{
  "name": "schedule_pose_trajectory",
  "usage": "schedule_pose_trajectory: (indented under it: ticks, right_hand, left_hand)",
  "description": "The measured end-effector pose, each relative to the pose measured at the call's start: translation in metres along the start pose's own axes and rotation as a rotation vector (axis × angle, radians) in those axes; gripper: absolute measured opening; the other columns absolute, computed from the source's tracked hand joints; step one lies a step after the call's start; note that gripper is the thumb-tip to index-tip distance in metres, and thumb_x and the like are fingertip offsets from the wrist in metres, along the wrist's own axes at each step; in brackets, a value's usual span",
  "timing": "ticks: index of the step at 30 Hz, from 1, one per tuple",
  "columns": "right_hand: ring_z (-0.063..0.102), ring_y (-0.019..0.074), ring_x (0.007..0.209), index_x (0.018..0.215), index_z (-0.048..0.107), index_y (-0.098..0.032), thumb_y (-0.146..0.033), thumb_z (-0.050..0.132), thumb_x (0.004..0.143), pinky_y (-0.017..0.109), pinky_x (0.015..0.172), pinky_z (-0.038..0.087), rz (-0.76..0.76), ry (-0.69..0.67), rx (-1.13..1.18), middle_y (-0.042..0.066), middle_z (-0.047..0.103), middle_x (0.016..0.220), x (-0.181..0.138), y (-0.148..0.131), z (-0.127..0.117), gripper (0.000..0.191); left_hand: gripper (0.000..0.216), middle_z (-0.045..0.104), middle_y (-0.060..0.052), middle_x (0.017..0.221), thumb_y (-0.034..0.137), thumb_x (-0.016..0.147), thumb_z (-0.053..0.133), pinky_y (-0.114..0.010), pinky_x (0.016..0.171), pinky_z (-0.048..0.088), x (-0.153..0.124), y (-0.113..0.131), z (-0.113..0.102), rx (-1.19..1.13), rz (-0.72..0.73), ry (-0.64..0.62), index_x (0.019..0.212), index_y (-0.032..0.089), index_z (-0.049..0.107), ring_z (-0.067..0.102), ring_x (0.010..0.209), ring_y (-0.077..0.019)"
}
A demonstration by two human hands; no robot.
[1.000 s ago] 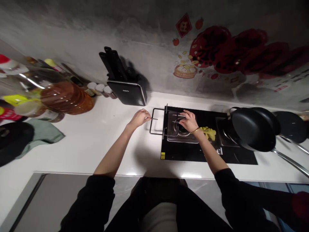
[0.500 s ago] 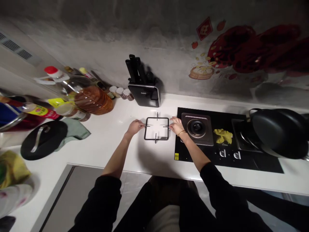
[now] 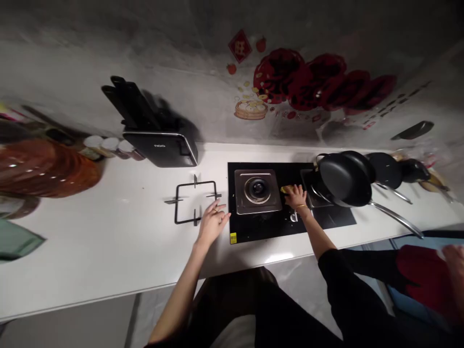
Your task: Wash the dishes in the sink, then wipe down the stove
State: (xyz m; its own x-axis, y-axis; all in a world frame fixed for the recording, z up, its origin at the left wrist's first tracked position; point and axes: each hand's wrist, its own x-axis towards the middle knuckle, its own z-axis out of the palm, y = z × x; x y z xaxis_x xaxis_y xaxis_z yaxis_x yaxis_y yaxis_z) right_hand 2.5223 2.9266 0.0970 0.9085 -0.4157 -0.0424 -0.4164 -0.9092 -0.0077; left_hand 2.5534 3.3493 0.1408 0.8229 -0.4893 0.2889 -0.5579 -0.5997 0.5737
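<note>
My right hand (image 3: 296, 197) is on the black gas hob (image 3: 253, 229), its fingers closed over a crumpled yellow cloth (image 3: 286, 189); most of the cloth is hidden beneath it. Just left of the hob, my left hand (image 3: 213, 220) hovers with its fingers apart and nothing in them. Beside that hand a square black pan support (image 3: 176, 211) lies on the white counter. The left burner (image 3: 257, 190) sits bare in its metal tray, between my two hands.
Black frying pans (image 3: 342, 180) stand over the hob's right side, one handle (image 3: 397, 218) jutting toward the front edge. A black knife block (image 3: 161, 147), small jars (image 3: 110, 145) and a large bottle of amber liquid (image 3: 47, 166) line the left. Another person's hand (image 3: 455, 258) shows at far right.
Both hands have let go of the pan support, which stays on the counter. My right hand has moved right onto the yellow cloth. The view has swung right.
</note>
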Motion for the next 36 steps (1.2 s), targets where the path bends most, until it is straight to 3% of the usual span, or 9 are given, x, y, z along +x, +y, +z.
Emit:
schedule_pose_trajectory:
  ticks: [2,4,8,11,14,18,22,30,36]
  right_hand:
    - [0.039,0.0352,0.134,0.145,0.048,-0.032,-0.025,0.057,0.089,0.051,0.102,0.041,-0.119,-0.126,-0.038,0.014,0.042,0.149,0.005,0.021,0.003,0.057]
    - [0.051,0.0294,0.119,0.143,0.052,-0.033,-0.019,0.054,0.089,0.042,0.097,0.046,-0.150,-0.157,-0.012,0.013,0.052,0.137,0.017,0.029,0.002,0.055]
    - [0.059,0.0211,0.101,0.140,0.056,-0.026,-0.021,0.039,0.096,0.036,0.093,0.047,-0.009,0.012,0.204,0.013,0.057,0.123,0.065,0.024,-0.007,0.047]
    - [0.060,0.0215,0.100,0.147,0.047,-0.022,-0.024,0.038,0.096,0.036,0.092,0.046,0.107,0.028,0.267,0.015,0.056,0.126,0.114,0.001,-0.009,0.051]
    - [0.059,0.0284,0.103,0.141,0.054,-0.016,-0.022,0.047,0.092,0.042,0.091,0.045,0.154,-0.028,0.239,0.021,0.056,0.126,0.158,-0.033,-0.002,0.050]
    - [0.051,0.0361,0.114,0.131,0.062,-0.018,-0.026,0.058,0.087,0.052,0.094,0.042,-0.023,-0.040,0.219,0.023,0.054,0.132,0.187,-0.083,0.007,0.044]
    - [0.045,0.0348,0.120,0.134,0.059,-0.024,-0.032,0.061,0.088,0.054,0.100,0.036,-0.313,-0.100,0.126,0.018,0.053,0.136,0.190,-0.137,0.010,0.046]
    - [0.043,0.0312,0.122,0.139,0.052,-0.015,-0.020,0.059,0.086,0.048,0.103,0.036,-0.448,-0.168,0.123,0.019,0.050,0.138,0.167,-0.245,0.016,0.053]
    - [0.043,0.0298,0.120,0.143,0.051,-0.021,-0.007,0.052,0.083,0.047,0.102,0.037,-0.643,-0.197,0.117,0.016,0.051,0.140,0.140,-0.280,0.009,0.062]
  left_hand:
    - [0.024,0.069,-0.009,0.123,0.027,0.095,0.053,-0.049,0.107,0.048,-0.008,0.026,0.031,-0.066,-0.011,0.007,0.087,0.021,0.075,0.051,0.131,-0.0281]
    - [0.023,0.066,-0.009,0.128,0.024,0.094,0.052,-0.050,0.108,0.048,-0.015,0.044,0.058,-0.132,-0.032,-0.006,0.104,0.022,0.073,0.051,0.131,-0.0273]
    - [0.023,0.065,-0.007,0.127,0.021,0.094,0.052,-0.050,0.107,0.048,-0.028,0.066,0.090,-0.250,-0.091,-0.032,0.105,0.025,0.072,0.052,0.130,-0.0255]
    - [0.024,0.066,-0.007,0.127,0.020,0.094,0.052,-0.051,0.106,0.050,-0.035,0.076,0.100,-0.297,-0.157,-0.010,0.106,0.026,0.072,0.052,0.131,-0.0257]
    - [0.025,0.066,-0.008,0.126,0.020,0.093,0.052,-0.052,0.104,0.051,-0.044,0.078,0.105,-0.305,-0.225,0.041,0.106,0.026,0.073,0.053,0.130,-0.0269]
    - [0.026,0.068,-0.008,0.122,0.020,0.093,0.050,-0.054,0.102,0.053,-0.056,0.071,0.107,-0.281,-0.365,0.133,0.105,0.029,0.073,0.057,0.125,-0.0275]
    - [0.026,0.069,-0.007,0.118,0.020,0.094,0.050,-0.053,0.101,0.053,-0.059,0.065,0.111,-0.290,-0.437,0.162,0.103,0.028,0.073,0.059,0.121,-0.0267]
    - [0.027,0.070,-0.007,0.117,0.020,0.094,0.050,-0.050,0.101,0.053,-0.060,0.069,0.116,-0.343,-0.450,0.157,0.105,0.028,0.072,0.060,0.120,-0.0252]
    - [0.027,0.071,-0.007,0.114,0.020,0.095,0.048,-0.051,0.100,0.053,-0.060,0.066,0.109,-0.345,-0.446,0.141,0.105,0.029,0.072,0.061,0.118,-0.0250]
